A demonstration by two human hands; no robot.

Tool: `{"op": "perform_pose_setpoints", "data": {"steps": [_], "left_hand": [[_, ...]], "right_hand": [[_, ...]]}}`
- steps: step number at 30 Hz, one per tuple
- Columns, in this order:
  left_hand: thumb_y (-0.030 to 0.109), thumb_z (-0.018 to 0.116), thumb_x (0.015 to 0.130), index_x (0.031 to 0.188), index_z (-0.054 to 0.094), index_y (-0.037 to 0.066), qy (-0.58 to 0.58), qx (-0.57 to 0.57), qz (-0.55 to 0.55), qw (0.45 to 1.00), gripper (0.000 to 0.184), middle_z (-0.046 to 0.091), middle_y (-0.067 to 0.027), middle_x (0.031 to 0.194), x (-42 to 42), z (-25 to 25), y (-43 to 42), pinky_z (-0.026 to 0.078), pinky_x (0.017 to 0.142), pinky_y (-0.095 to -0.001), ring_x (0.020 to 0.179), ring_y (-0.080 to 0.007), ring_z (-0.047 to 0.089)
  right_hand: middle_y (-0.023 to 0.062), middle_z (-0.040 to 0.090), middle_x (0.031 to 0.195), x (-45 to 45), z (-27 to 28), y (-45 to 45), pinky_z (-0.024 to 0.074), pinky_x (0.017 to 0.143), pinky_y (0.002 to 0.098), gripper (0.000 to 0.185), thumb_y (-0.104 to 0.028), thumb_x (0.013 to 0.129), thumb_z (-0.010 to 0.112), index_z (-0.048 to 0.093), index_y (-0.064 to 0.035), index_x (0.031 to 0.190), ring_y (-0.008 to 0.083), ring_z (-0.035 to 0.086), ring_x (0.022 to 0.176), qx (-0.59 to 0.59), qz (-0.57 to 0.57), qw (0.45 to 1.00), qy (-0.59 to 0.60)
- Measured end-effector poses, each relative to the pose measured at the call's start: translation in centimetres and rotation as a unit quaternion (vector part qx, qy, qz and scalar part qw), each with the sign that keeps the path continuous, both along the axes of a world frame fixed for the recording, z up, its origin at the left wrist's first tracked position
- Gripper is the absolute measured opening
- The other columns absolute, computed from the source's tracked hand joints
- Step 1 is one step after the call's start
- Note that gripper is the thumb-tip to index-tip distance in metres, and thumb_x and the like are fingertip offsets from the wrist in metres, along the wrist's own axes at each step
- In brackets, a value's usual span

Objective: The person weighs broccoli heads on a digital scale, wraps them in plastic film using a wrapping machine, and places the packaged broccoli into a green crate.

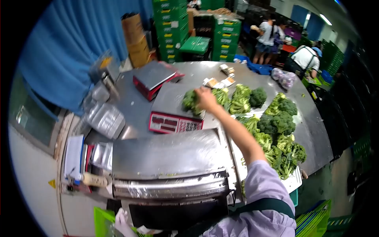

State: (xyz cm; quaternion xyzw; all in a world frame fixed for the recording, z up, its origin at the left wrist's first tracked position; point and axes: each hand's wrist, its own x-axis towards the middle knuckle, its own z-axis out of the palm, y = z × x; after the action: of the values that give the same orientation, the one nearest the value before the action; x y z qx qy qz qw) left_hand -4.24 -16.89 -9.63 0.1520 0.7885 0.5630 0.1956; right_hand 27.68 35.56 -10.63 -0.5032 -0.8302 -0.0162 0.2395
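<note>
My right hand [205, 98] reaches forward over the scale [175, 123], its fingers closed around a head of broccoli [190, 101] on the metal weighing plate. Several more broccoli heads [276, 122] lie heaped to the right of my forearm, some with their pale cut stems showing. Low at the bottom edge is my left hand [123, 222], which looks white-gloved, beside a bright green crate [102, 221]. Its fingers are curled together, and what they hold is too unclear to name.
Nearest me is a metal wrapping machine [169, 154]. A second red scale [154, 79] stands behind, with clear plastic trays [106, 118] at left. Small boxes [219, 82] and wrapped purplish balls [283, 79] lie farther back. Green crates [169, 29] are stacked beyond; people [304, 59] work at right.
</note>
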Motion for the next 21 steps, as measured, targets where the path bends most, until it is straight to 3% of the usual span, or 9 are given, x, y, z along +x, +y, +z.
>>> {"op": "perform_pose_setpoints", "data": {"steps": [2, 5, 10, 11, 21], "left_hand": [[0.012, 0.050, 0.090, 0.107, 0.062, -0.003, 0.038, 0.024, -0.023, 0.999, 0.025, 0.064, -0.0099, 0.105, -0.7, -0.8, -0.3, 0.047, 0.080, -0.0280, 0.087, -0.0157, 0.062], [0.012, 0.050, 0.089, 0.106, 0.062, -0.003, 0.036, 0.012, -0.033, 0.999, 0.026, 0.064, -0.0107, 0.105, -1.1, -0.8, 0.1, 0.046, 0.079, -0.0269, 0.087, -0.0156, 0.061], [0.010, 0.052, 0.089, 0.103, 0.062, -0.004, 0.058, 0.036, -0.053, 0.996, 0.022, 0.062, -0.0113, 0.106, -0.4, 0.5, 0.5, 0.046, 0.080, -0.0272, 0.089, -0.0151, 0.060], [0.010, 0.053, 0.089, 0.102, 0.062, -0.004, 0.061, 0.045, -0.063, 0.995, 0.021, 0.062, -0.0115, 0.107, -0.3, 0.8, 0.5, 0.046, 0.081, -0.0273, 0.089, -0.0150, 0.059], [0.008, 0.053, 0.089, 0.097, 0.062, -0.004, 0.074, 0.043, -0.052, 0.995, 0.017, 0.062, -0.0126, 0.106, -0.2, 1.1, -0.7, 0.046, 0.082, -0.0267, 0.088, -0.0147, 0.060]], "right_hand": [[0.0177, 0.047, 0.127, 1.7, -0.9, 1.9, 0.0475, 0.088, 0.0434, 0.075, -0.017, 0.062, 0.070, 0.041, -0.0147, 0.131, 0.0365, 0.048, 0.111, -0.002, 0.037, 0.998, 0.054], [0.0184, 0.058, 0.113, 3.3, 1.7, 1.2, 0.0464, 0.087, 0.0399, 0.067, -0.019, 0.062, 0.073, 0.049, -0.0122, 0.125, 0.0353, 0.056, 0.101, -0.021, 0.076, 0.992, 0.102], [0.0185, 0.062, 0.103, 4.6, 2.2, 2.4, 0.0473, 0.085, 0.0395, 0.061, -0.019, 0.064, 0.073, 0.053, -0.0112, 0.121, 0.0348, 0.059, 0.094, -0.047, 0.085, 0.992, 0.078], [0.0154, 0.057, 0.120, 4.3, 3.3, 1.8, 0.0425, 0.095, 0.0363, 0.064, -0.020, 0.063, 0.072, 0.053, -0.0059, 0.122, 0.0311, 0.054, 0.110, -0.092, 0.064, 0.992, 0.060], [0.0160, 0.055, 0.114, 3.5, 1.5, 4.4, 0.0455, 0.088, 0.0408, 0.072, -0.015, 0.058, 0.072, 0.047, -0.0134, 0.126, 0.0355, 0.052, 0.105, -0.111, 0.103, 0.988, -0.017]]}}
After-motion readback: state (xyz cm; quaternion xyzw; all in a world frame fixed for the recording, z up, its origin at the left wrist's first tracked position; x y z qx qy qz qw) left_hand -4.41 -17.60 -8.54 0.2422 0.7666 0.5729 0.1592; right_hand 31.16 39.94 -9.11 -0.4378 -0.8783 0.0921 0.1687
